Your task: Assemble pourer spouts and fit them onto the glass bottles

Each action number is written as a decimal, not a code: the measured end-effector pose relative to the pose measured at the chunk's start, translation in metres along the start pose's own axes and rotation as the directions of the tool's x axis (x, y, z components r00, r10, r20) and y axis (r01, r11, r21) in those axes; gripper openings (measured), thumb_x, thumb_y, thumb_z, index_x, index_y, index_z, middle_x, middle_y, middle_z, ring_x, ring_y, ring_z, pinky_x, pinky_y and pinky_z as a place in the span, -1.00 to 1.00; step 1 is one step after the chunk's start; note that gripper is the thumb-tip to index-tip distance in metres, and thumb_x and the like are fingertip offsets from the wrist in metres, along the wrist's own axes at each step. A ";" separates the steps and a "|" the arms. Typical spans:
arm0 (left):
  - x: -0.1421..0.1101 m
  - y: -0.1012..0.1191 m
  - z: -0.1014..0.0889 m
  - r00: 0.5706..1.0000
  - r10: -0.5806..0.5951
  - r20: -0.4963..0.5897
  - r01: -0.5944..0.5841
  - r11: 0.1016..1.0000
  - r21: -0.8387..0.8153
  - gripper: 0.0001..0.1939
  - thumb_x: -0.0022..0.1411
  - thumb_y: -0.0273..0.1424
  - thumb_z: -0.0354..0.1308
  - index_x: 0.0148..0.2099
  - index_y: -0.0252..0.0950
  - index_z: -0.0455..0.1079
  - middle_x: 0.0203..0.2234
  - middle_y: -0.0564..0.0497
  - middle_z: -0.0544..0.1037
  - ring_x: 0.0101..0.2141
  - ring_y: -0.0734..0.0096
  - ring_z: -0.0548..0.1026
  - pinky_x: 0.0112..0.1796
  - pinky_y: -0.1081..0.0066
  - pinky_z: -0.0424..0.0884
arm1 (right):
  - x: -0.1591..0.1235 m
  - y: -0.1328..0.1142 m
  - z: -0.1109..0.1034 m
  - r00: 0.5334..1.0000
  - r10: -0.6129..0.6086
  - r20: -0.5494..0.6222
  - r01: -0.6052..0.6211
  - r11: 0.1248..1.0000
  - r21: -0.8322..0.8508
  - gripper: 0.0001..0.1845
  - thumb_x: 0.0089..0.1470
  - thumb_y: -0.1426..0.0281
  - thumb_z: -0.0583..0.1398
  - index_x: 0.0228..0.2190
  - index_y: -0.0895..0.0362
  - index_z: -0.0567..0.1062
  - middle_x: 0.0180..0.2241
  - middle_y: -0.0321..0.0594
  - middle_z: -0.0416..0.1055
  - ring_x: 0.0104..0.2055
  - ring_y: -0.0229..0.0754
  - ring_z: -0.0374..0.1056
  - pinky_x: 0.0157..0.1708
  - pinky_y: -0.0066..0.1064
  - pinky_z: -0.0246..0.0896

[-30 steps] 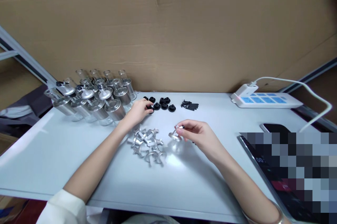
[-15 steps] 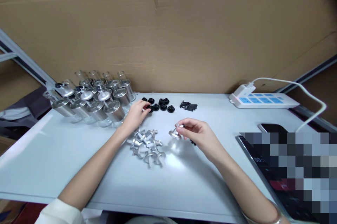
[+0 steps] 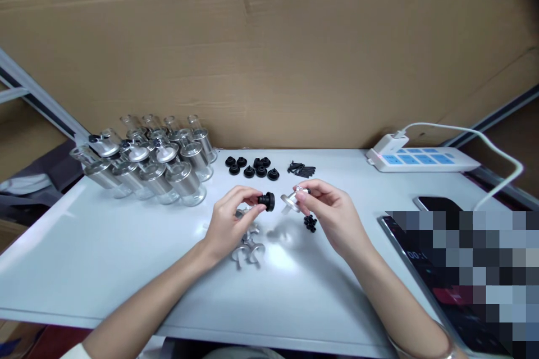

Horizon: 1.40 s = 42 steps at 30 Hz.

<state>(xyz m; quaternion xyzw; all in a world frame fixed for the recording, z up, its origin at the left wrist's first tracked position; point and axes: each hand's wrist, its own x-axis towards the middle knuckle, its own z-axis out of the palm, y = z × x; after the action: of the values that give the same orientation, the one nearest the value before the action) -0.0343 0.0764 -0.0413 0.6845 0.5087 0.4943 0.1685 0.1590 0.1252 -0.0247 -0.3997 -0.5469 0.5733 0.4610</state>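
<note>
Between thumb and fingers, my left hand (image 3: 236, 216) pinches a black rubber stopper (image 3: 266, 201), its wide end facing right. My right hand (image 3: 330, 210) grips a silver metal pourer spout (image 3: 289, 201), its disc turned left toward the stopper; a small gap separates the two parts. Below my left hand lies a pile of silver pourer spouts (image 3: 248, 252), partly hidden by that hand. Further back sit several black stoppers (image 3: 249, 171) in a loose group. Small black caps (image 3: 310, 223) lie in a heap just under my right hand.
Glass bottles with metal bands (image 3: 184, 179) crowd the left rear, a few topped with spouts. Black screws or pins (image 3: 301, 169) lie at the back. A power strip (image 3: 425, 160) with a white cable, a phone (image 3: 435, 203) and a partly blurred-out tablet (image 3: 404, 252) occupy the right.
My left hand has picked a black stopper from the group at the back and brought it forward and right. My right hand has tilted the spout so its disc faces left.
</note>
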 end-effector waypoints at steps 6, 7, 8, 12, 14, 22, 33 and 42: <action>-0.004 0.003 0.000 1.000 -0.005 -0.020 0.003 0.998 -0.059 -0.89 0.23 -0.43 0.16 -0.18 -0.30 0.45 -0.33 -0.03 0.57 -0.35 0.45 0.52 -0.32 0.47 0.46 | 0.000 0.004 0.002 0.999 -0.026 -0.035 0.029 0.996 0.080 -0.82 -0.08 0.27 0.34 -0.46 0.09 0.49 -0.54 -0.34 0.41 -0.52 -0.30 0.25 -0.42 -0.38 0.17; -0.004 0.003 0.000 1.000 -0.004 -0.025 0.003 0.998 -0.060 -0.90 0.23 -0.44 0.16 -0.19 -0.30 0.45 -0.33 -0.02 0.57 -0.35 0.45 0.53 -0.31 0.47 0.46 | -0.001 0.004 0.003 0.999 -0.027 -0.036 0.030 0.996 0.086 -0.82 -0.08 0.28 0.34 -0.46 0.09 0.48 -0.53 -0.33 0.42 -0.51 -0.30 0.26 -0.41 -0.38 0.18; -0.004 0.003 0.000 1.000 -0.004 -0.030 0.002 0.998 -0.057 -0.91 0.22 -0.44 0.17 -0.20 -0.30 0.45 -0.33 -0.02 0.58 -0.36 0.45 0.53 -0.31 0.46 0.46 | -0.001 0.003 0.003 0.999 -0.028 -0.037 0.031 0.996 0.089 -0.81 -0.08 0.28 0.34 -0.47 0.09 0.47 -0.52 -0.32 0.42 -0.51 -0.29 0.27 -0.41 -0.38 0.20; -0.004 0.004 0.001 0.999 0.013 -0.042 -0.015 0.999 -0.050 -0.92 0.21 -0.45 0.18 -0.21 -0.30 0.45 -0.35 -0.01 0.59 -0.37 0.47 0.54 -0.31 0.49 0.46 | -0.002 0.003 0.005 0.999 -0.023 -0.028 0.025 0.996 0.090 -0.81 -0.08 0.28 0.34 -0.47 0.10 0.47 -0.50 -0.31 0.44 -0.51 -0.30 0.31 -0.40 -0.38 0.25; -0.005 0.004 0.001 0.999 0.022 -0.040 -0.024 0.998 -0.055 -0.91 0.21 -0.45 0.19 -0.20 -0.30 0.45 -0.36 0.00 0.59 -0.38 0.47 0.54 -0.31 0.49 0.47 | -0.002 0.004 0.005 1.000 -0.023 -0.015 0.024 0.996 0.081 -0.81 -0.08 0.28 0.34 -0.46 0.10 0.48 -0.51 -0.31 0.45 -0.51 -0.29 0.33 -0.39 -0.38 0.27; -0.006 0.000 0.004 0.998 -0.015 -0.067 0.007 0.993 -0.120 -0.92 0.19 -0.43 0.21 -0.24 -0.30 0.43 -0.38 0.01 0.58 -0.39 0.46 0.55 -0.34 0.50 0.47 | -0.002 0.004 0.006 0.998 -0.027 0.048 0.024 0.997 0.077 -0.80 -0.11 0.30 0.37 -0.41 0.09 0.51 -0.56 -0.33 0.48 -0.51 -0.29 0.40 -0.42 -0.42 0.33; -0.007 -0.004 0.005 0.993 -0.070 -0.094 0.051 0.979 -0.195 -0.88 0.18 -0.40 0.23 -0.20 -0.30 0.43 -0.37 0.00 0.61 -0.40 0.45 0.57 -0.36 0.50 0.50 | -0.005 0.002 0.007 0.994 -0.086 0.066 0.084 0.996 0.040 -0.92 -0.09 0.35 0.35 -0.46 0.08 0.59 -0.55 -0.30 0.52 -0.51 -0.30 0.41 -0.43 -0.44 0.36; -0.006 -0.007 0.005 0.995 0.010 -0.095 -0.025 0.988 -0.155 -0.84 0.22 -0.43 0.19 -0.12 -0.28 0.45 -0.28 -0.05 0.59 -0.32 0.42 0.56 -0.27 0.46 0.51 | -0.005 0.001 0.008 0.995 -0.064 0.082 0.063 0.998 0.007 -0.90 -0.08 0.34 0.34 -0.45 0.10 0.58 -0.56 -0.29 0.52 -0.51 -0.27 0.41 -0.43 -0.41 0.38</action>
<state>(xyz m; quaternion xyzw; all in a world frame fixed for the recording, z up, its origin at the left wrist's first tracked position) -0.0341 0.0750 -0.0517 0.6497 0.4697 0.5657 0.1930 0.1528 0.1186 -0.0257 -0.3572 -0.5767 0.5755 0.4568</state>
